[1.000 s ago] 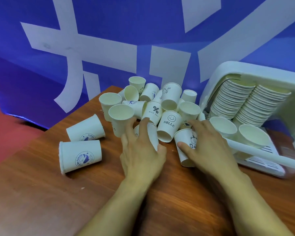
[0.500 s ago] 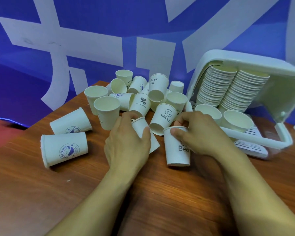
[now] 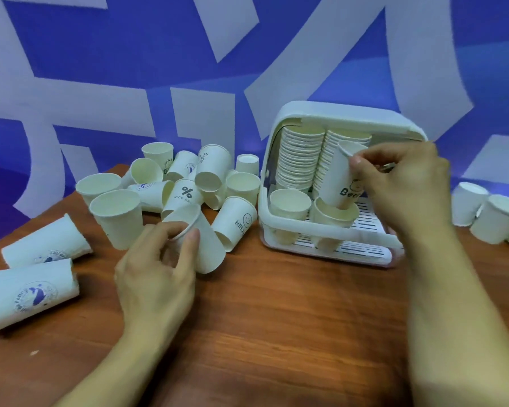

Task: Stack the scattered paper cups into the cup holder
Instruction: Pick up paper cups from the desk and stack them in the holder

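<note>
Brown wood-grain tabletop (image 3: 291,318) backed by a blue wall (image 3: 115,54) with broad white strokes. Fingers of the right hand (image 3: 403,183) pinch the printed cup (image 3: 337,180) by its rim, base inside the white cup holder (image 3: 350,116); those of the left hand (image 3: 156,274) grip a tilted cup (image 3: 209,251) beside the scattered cups (image 3: 215,171)

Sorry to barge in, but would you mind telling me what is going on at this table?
A person is tidying loose paper cups into a white cup holder. The right hand pinches the rim of the Bear cup, tilted over the front right cup in the holder. The left hand grips another cup on the wooden table. Two tall stacks sit in the holder; many cups lie scattered.
</note>
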